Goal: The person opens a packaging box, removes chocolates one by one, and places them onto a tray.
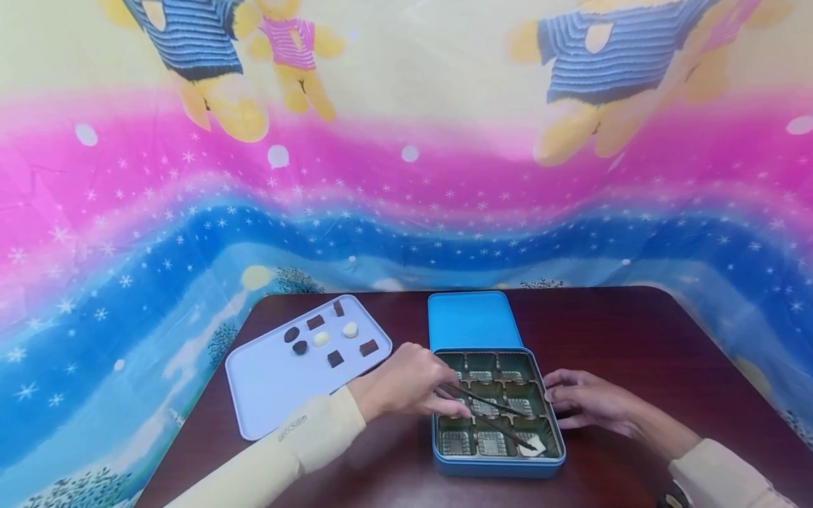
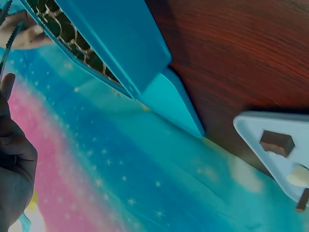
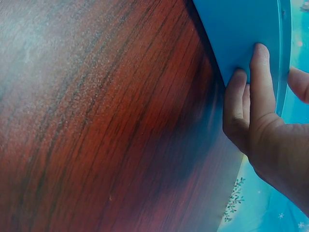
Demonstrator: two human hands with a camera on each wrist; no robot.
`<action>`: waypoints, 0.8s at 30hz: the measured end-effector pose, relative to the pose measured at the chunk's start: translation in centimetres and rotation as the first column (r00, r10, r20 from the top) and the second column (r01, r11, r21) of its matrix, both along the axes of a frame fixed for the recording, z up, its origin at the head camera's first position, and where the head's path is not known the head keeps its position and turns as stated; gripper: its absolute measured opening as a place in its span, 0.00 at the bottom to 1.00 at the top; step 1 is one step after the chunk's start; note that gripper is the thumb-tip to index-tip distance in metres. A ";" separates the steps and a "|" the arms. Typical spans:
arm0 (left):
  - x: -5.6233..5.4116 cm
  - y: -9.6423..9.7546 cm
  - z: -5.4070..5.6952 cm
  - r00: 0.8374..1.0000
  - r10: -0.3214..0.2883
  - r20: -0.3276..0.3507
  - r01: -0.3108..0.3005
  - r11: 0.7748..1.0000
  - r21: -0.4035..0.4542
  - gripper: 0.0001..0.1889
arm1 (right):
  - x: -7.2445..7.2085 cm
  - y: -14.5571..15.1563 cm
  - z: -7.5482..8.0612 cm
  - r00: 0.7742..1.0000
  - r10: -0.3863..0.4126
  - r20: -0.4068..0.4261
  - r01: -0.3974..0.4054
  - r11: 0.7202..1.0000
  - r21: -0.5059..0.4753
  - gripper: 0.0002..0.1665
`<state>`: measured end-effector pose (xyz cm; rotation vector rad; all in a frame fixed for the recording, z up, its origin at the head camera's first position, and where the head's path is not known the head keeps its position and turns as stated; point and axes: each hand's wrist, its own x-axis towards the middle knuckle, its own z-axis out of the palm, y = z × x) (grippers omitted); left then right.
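Note:
My left hand grips a pair of dark tongs above a blue tin. The tongs' tips reach into the front right compartment, at a white chocolate that lies there. Inside the tin is a divided golden-green insert whose other visible compartments hold no chocolates. My right hand touches the tin's right wall; in the right wrist view its fingertips lie against the blue side. The left wrist view shows my left hand at the edge, with the tongs only partly in sight.
Left of the tin, a pale tray carries several dark and white chocolates, among them a reddish-brown block. The tin's blue lid lies behind it on the dark wooden table. A printed cloth hangs beyond the table.

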<state>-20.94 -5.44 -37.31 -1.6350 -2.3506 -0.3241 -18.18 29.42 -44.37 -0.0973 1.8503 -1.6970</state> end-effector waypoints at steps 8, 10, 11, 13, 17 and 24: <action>0.2 1.4 -0.5 0.994 -0.011 -0.106 0.006 0.999 -0.050 0.20 | 0.0 -0.2 0.0 1.000 -0.014 0.003 0.014 1.000 0.010 0.27; 0.3 1.7 -0.5 0.994 -0.002 -0.113 -0.005 0.998 -0.068 0.20 | 0.0 -0.2 -0.1 1.000 -0.015 0.004 0.015 1.000 0.012 0.28; 0.4 1.8 -0.5 0.994 -0.001 -0.113 -0.008 0.997 -0.075 0.19 | 0.0 -0.1 -0.1 1.000 -0.016 0.004 0.015 1.000 0.012 0.27; 0.5 2.2 -0.5 0.994 0.003 -0.113 -0.013 0.996 -0.087 0.20 | 0.0 -0.1 0.0 1.000 -0.016 0.005 0.016 1.000 0.011 0.27; 0.7 3.0 -0.3 0.992 0.014 -0.123 -0.029 0.992 -0.123 0.20 | 0.0 -0.1 0.0 1.000 -0.016 0.005 0.016 1.000 0.006 0.27; 1.8 4.7 0.8 0.980 0.071 -0.185 -0.121 0.954 -0.273 0.26 | 0.0 -0.2 0.1 1.000 -0.013 0.005 0.013 1.000 -0.001 0.26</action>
